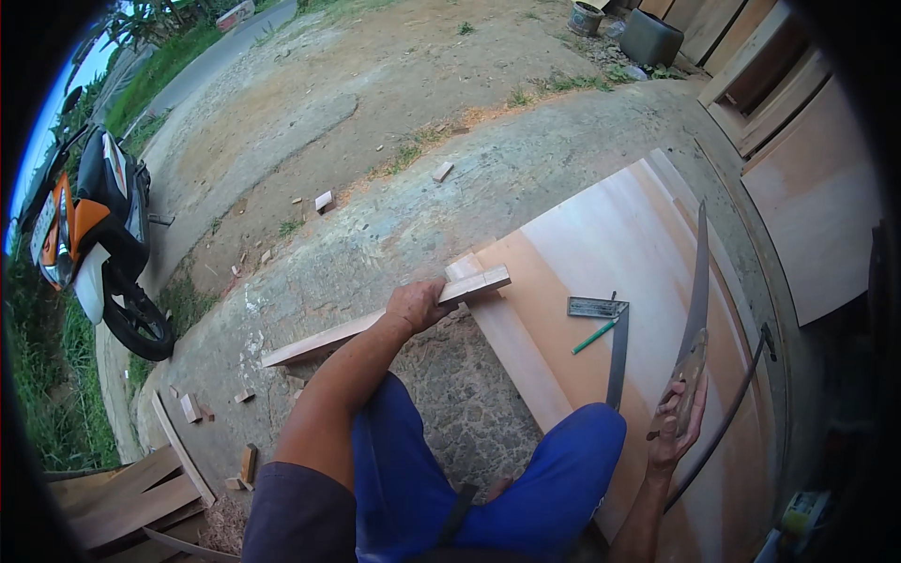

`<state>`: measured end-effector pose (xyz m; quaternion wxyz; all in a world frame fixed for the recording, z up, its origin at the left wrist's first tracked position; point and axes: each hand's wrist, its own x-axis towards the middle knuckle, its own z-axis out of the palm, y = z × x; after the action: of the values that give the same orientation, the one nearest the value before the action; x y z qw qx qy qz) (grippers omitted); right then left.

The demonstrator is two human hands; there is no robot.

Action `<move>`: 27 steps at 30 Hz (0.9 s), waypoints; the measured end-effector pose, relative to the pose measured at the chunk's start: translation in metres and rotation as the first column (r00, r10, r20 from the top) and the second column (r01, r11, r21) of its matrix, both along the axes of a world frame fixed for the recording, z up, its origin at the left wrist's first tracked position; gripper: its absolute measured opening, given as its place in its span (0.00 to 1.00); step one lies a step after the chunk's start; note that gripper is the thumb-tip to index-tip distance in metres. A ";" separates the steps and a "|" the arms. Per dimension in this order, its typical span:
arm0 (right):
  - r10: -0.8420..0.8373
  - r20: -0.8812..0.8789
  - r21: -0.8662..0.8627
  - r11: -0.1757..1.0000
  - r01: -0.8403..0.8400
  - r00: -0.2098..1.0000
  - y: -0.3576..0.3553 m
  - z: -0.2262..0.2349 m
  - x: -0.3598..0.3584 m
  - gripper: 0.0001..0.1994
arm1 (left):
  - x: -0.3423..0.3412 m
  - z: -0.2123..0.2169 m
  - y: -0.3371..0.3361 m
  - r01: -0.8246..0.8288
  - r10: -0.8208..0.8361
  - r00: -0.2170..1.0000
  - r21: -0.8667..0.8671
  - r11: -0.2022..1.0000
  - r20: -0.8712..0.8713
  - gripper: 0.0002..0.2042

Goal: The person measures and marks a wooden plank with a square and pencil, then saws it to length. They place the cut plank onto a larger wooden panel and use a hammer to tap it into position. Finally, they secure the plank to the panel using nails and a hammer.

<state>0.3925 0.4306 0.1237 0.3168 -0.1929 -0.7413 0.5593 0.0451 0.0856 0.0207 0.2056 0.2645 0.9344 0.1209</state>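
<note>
The left hand [416, 305] is closing around a long wooden batten [385, 321], gripping it near its far end, where that end is lying over the edge of a pale plywood sheet [601, 244]. The rest of the batten is running back to the left over the rough concrete ground [394, 216], so it is bridging sheet and ground at a slant. It is looking stiff and light enough for one hand, though its length is likely making the free end swing; a hold nearer the middle would probably balance it better. Its sawn faces are looking dry and unlikely to slip.

The right hand [678, 422] is wrapping its fingers round the handle of a handsaw [696, 300], whose narrow blade is pointing away across the sheet. The blade is thin and likely whippy, with teeth along one edge, so the handle is the only safe place to take it. A dark curved strip beside it may be a second blade or a strap; the fisheye rim is making that hard to tell.

Between the hands, a steel square [610, 342] and a green pencil [595, 336] are lying on the sheet. Offcut blocks [324, 201] are dotting the ground, and a motorbike [89, 235] is standing well apart at the left.
</note>
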 end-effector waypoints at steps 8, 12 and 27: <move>-0.025 0.062 0.020 1.000 0.024 0.998 -0.132 0.046 -0.075 0.31 | 0.009 -0.006 0.013 -0.042 0.072 0.987 0.199 0.979 -0.146 0.21; 0.046 0.144 0.233 0.969 -0.079 0.989 -0.169 0.056 -0.067 0.27 | 0.008 0.013 0.033 -0.047 0.057 0.996 0.144 0.988 -0.068 0.17; 0.158 0.236 0.316 0.921 -0.229 0.959 -0.209 0.056 -0.027 0.25 | 0.010 0.018 0.016 0.021 0.001 0.998 0.346 0.938 -0.064 0.25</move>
<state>0.3655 0.2220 0.1792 0.2096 -0.1178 -0.8709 0.4286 0.0552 0.1018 0.0388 0.1268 0.3051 0.9031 0.2743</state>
